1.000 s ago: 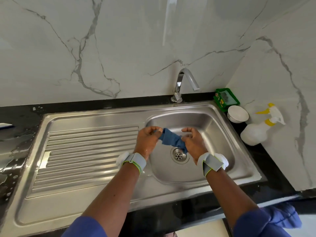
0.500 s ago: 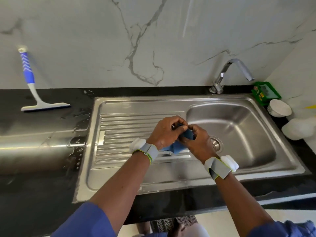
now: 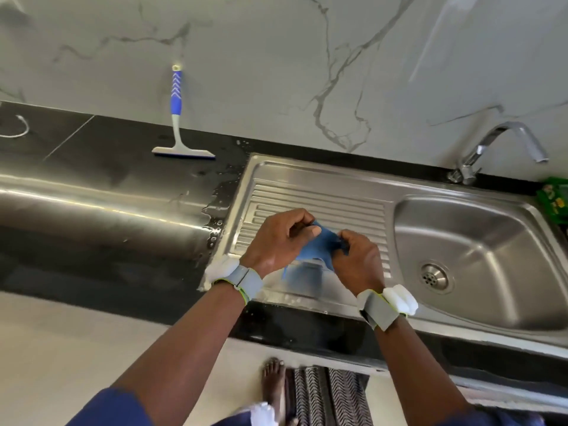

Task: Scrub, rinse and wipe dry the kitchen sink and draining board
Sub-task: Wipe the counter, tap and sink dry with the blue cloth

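Black countertop point(image 3: 92, 155), wet beside the inset steel sink point(image 3: 307, 168), blue-handled squeegee point(image 3: 177, 124) standing against the wall point(image 3: 276, 56)

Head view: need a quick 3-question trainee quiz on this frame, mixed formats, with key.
1. True or false: the left hand and right hand both grip the blue cloth over the draining board.
2. Fill in: the sink bowl lies to the ___ of the draining board.
3. Where is the squeegee? A in the sink bowl; B on the countertop, left of the draining board; C in the right hand.

Key: 1 true; 2 right; 3 B.
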Motion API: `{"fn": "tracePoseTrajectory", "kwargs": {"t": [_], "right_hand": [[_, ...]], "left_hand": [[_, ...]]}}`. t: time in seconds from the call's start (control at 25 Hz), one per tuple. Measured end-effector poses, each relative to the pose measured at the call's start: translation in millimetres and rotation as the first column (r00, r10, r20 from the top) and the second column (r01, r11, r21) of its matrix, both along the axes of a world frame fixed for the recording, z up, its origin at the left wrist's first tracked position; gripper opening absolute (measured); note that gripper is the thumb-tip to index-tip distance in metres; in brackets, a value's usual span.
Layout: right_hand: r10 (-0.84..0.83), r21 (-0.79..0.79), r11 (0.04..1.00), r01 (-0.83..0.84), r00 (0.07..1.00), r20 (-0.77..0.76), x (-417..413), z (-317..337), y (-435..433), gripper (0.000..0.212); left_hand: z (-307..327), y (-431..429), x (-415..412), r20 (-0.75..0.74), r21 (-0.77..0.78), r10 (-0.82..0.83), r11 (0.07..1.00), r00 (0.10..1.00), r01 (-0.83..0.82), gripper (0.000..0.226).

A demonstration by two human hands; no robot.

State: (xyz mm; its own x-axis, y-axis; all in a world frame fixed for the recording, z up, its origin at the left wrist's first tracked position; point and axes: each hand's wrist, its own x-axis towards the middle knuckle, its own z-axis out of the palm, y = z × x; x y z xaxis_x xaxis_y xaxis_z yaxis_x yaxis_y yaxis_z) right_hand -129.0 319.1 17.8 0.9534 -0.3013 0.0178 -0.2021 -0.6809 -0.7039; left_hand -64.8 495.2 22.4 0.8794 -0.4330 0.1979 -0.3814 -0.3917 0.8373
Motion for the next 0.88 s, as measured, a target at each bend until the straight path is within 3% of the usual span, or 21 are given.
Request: {"fn": "tracePoseTrajectory", "kwargs": {"t": [0.12,0.24,0.36,0.4,0.48,0.52,0.6,0.68,0.72,0.88], "right_hand": [[-0.017,0.106,0.994,0.014,0.999,0.031,-3,5,38,0.016],[0.19,0.345,0.924,-0.164,0.981,-0.044,-4,11,79,0.035],[0.358,0.406,0.873,-0.27,0.92,-0.157,8,6,119,0.041],[0.363,0.356,0.89,-0.284,0.915,-0.176,13,2,133,0.041],[0.318,0.072,0.948,-0.311,0.941,-0.119,30,-14,165,0.041],[0.334,-0.113,0.934,-0.34,0.94,-0.066,33,-27,178,0.044],[0.441,-0.37,0.824,-0.429,0.896,-0.057,27,-60,208,0.05],[0.514,-0.453,0.708,-0.541,0.836,-0.195,11,-92,245,0.061],[0.497,-0.458,0.695,-0.554,0.831,-0.252,10,-103,265,0.064],[0.329,-0.485,0.768,-0.42,0.907,-0.263,45,-110,295,0.068]], "left_hand": [[8,45,-10,-0.112,-0.109,0.08,0.99,0.991,-0.092,0.018],[13,103,-11,-0.379,-0.258,0.103,0.942,0.92,-0.212,0.027],[3,160,0,-0.549,-0.163,0.158,0.943,0.821,-0.29,0.031],[-4,174,4,-0.561,-0.08,0.216,0.947,0.799,-0.312,0.025],[-24,202,23,-0.459,0.111,0.396,0.914,0.795,-0.391,0.016],[-34,210,31,-0.354,0.187,0.488,0.873,0.798,-0.451,0.012],[-50,221,48,-0.215,0.191,0.572,0.819,0.791,-0.541,0.007],[-63,229,75,-0.2,0.143,0.546,0.838,0.813,-0.527,0.008],[-69,235,96,-0.197,0.131,0.513,0.858,0.835,-0.496,0.008],[-76,242,145,-0.064,0.029,0.461,0.888,0.885,-0.46,0.012]]}}
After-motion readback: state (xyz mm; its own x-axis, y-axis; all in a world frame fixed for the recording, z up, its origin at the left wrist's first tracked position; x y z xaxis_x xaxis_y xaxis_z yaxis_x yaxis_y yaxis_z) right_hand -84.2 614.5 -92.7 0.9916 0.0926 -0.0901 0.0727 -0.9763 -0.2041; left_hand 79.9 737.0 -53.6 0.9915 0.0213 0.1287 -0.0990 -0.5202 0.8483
